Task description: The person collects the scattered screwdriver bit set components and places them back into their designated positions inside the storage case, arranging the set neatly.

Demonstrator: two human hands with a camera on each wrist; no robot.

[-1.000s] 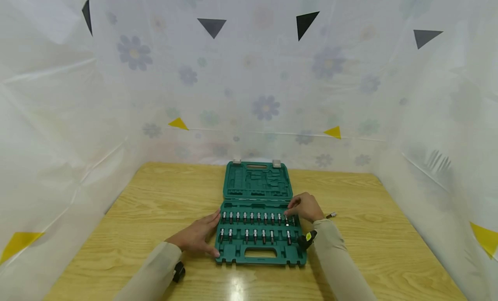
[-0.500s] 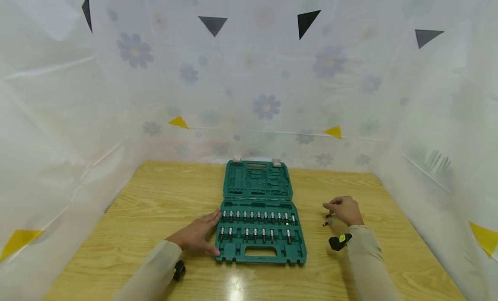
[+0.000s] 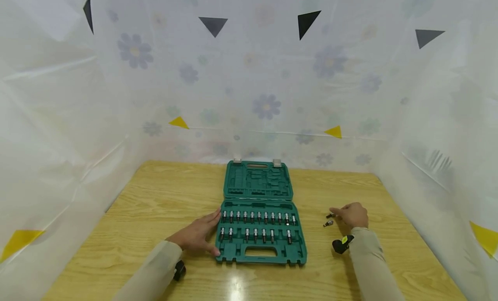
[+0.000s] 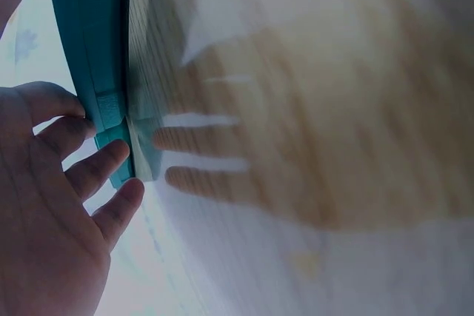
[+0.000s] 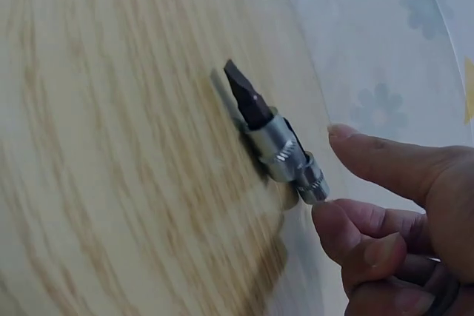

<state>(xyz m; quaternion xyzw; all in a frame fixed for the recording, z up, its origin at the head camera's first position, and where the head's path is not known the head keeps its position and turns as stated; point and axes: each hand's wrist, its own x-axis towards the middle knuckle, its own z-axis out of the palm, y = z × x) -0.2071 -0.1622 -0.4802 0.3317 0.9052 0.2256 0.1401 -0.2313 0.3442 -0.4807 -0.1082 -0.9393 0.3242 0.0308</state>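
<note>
A green tool case (image 3: pixel 232 252) lies unfolded on the table, two rows of screwdriver bit sockets (image 3: pixel 252 216) standing in its slots. Along its left side rests my left hand (image 3: pixel 196 236), thumb at the front corner and fingertips against the edge. Right of the case, two loose bit sockets lie close together: a flat-tipped one (image 5: pixel 275 146) in front and another (image 5: pixel 315 184) mostly hidden behind it. My right hand (image 3: pixel 355 215) is over the farther one, the index fingertip close to its silver end. Thumb and index finger stand apart; whether the fingertip touches cannot be told.
The case's lid (image 3: pixel 258 180) leans open at the back, with two metal latches (image 3: pixel 276 163) on top. A wooden table (image 3: pixel 175 184) spreads around it. Translucent plastic sheeting (image 3: pixel 249 76) encloses the table at the back and both sides.
My right hand has left the case's upper row and moved right to the loose bit sockets, then lowered. The second bit socket has come into sight there. My left hand stays put.
</note>
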